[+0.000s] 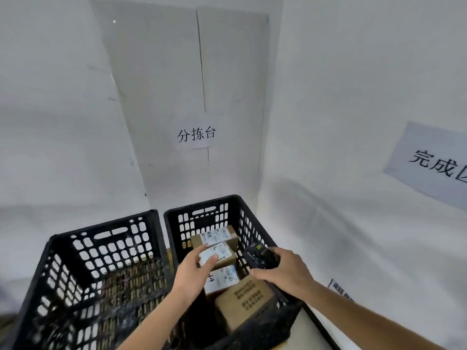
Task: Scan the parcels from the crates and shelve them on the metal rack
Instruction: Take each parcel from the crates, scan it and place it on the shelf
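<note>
Two black plastic crates stand side by side. The left crate holds no parcels that I can see. The right crate holds several brown cardboard parcels with white labels. My left hand reaches into it and grips the middle parcel by its labelled top. My right hand holds a black handheld scanner over the crate's right side, pointed toward that parcel. Another labelled parcel lies behind, one in front, and a printed brown box nearest me.
White walls close in all round. A paper sign with black characters hangs on the grey panel straight ahead, and a larger sign on the right wall. A dark-edged surface runs beside the right crate. The metal rack is out of view.
</note>
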